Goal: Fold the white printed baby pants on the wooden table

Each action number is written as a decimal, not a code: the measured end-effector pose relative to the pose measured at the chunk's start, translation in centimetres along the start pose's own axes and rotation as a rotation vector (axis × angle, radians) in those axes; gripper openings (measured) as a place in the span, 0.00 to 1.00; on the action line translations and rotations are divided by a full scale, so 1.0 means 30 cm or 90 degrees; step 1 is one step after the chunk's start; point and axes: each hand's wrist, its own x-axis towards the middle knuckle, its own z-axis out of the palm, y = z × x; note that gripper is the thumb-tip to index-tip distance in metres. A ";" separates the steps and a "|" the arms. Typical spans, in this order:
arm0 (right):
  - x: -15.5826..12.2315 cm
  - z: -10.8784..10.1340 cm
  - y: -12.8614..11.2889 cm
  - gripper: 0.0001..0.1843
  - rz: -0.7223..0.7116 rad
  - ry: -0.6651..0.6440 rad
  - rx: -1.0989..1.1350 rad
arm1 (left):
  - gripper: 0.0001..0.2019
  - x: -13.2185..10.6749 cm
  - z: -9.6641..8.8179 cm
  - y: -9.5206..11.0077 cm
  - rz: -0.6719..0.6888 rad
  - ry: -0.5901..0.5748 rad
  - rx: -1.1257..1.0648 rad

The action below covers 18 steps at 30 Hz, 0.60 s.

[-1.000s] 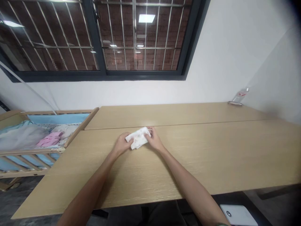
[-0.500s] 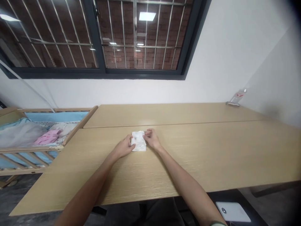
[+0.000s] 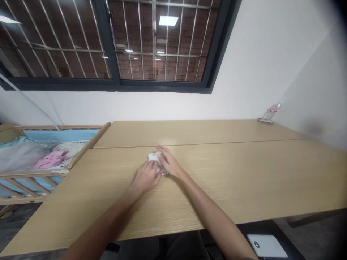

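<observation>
A small folded white cloth (image 3: 153, 157) with a faint print lies on the light wooden table (image 3: 244, 173), near its middle. My right hand (image 3: 168, 163) rests flat on the cloth with its fingers stretched out, covering most of it. My left hand (image 3: 146, 177) sits at the cloth's near left edge, fingers curled over it; only a corner of the cloth shows beyond both hands.
A wooden crib (image 3: 40, 159) with blue lining and pink and white clothes stands at the table's left end. A clear sign holder (image 3: 268, 115) is at the far right corner by the wall. A white device (image 3: 267, 246) lies below the table's front edge.
The cloth went from a loose bundle held between both hands to a small folded square on the table. Both hands have come down onto it and now cover it.
</observation>
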 end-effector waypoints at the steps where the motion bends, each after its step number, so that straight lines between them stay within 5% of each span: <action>1: -0.003 -0.009 -0.033 0.26 -0.037 -0.057 -0.012 | 0.24 -0.019 0.014 0.039 0.011 -0.012 0.015; 4: -0.018 -0.010 -0.105 0.29 -0.084 -0.209 -0.029 | 0.31 -0.070 0.058 0.133 0.017 -0.062 0.040; 8: -0.039 0.026 -0.115 0.32 -0.075 -0.352 -0.018 | 0.25 -0.099 0.082 0.168 0.030 -0.106 0.026; 18: 0.056 0.015 0.026 0.33 -0.024 -0.445 -0.119 | 0.35 -0.084 0.066 0.151 0.031 -0.068 0.115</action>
